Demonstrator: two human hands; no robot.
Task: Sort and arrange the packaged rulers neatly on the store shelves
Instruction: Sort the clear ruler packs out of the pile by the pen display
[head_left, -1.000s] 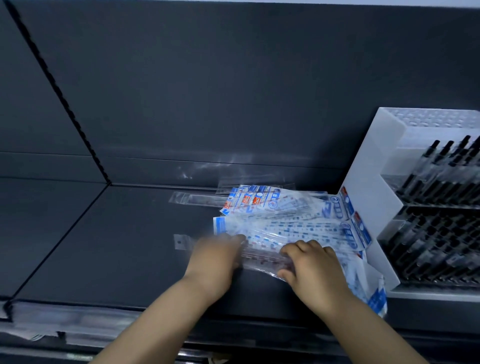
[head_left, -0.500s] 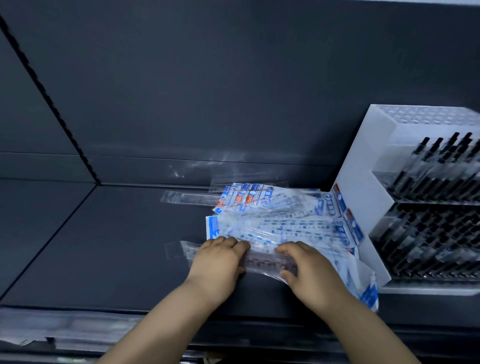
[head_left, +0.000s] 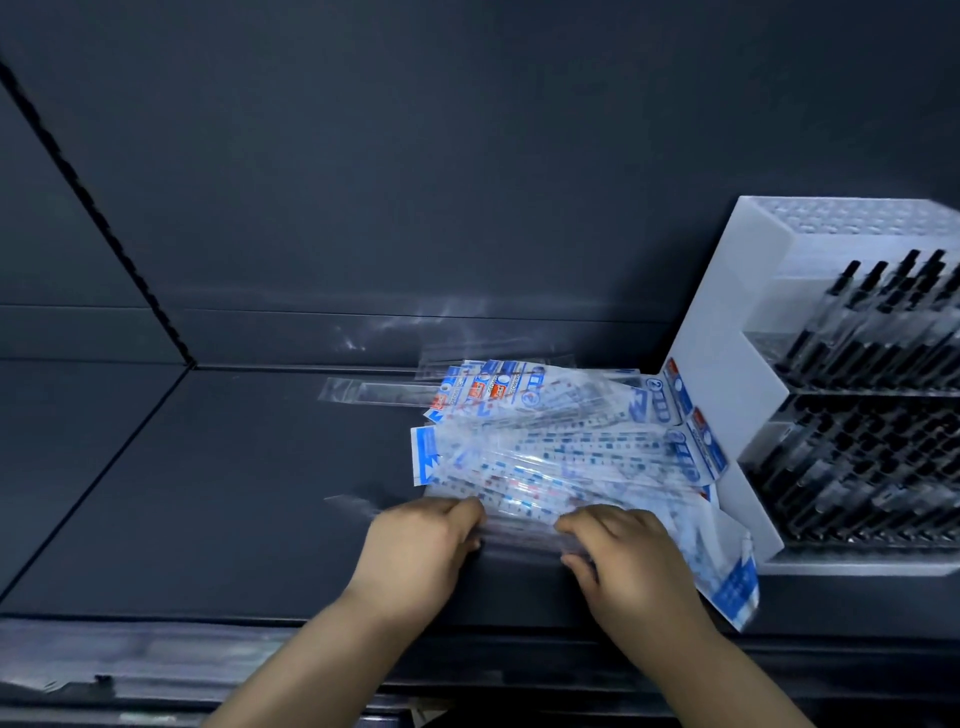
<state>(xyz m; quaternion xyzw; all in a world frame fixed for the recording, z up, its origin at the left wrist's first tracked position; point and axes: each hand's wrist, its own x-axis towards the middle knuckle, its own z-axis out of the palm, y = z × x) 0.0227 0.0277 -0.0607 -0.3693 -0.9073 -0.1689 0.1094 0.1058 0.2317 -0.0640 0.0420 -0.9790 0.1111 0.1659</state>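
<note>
A loose, fanned pile of packaged rulers (head_left: 561, 447) lies on the dark shelf (head_left: 208, 493), its right end touching the white display rack (head_left: 717, 364) that holds rows of black pens (head_left: 857, 467). The packets have blue and white printed headers, and most lie crosswise, left to right.

At the near edge of the pile, both hands hold one clear packet (head_left: 519, 532) that runs across between them. The left hand (head_left: 421, 551) has its fingers (head_left: 462, 512) curled over the packet's left part, thumb at the near side. The right hand (head_left: 628, 566) has its fingers (head_left: 587, 522) bent over the right part, with the thumb tucked under the near edge. The packet is blurred, so its print cannot be read. Its left tip sticks out past the left hand, flat on the shelf.

Just right of the right hand, another blue-headed packet (head_left: 732, 582) hangs partly over the shelf's front edge. A clear sleeve (head_left: 374, 389) lies at the back of the shelf, left of the pile.
</note>
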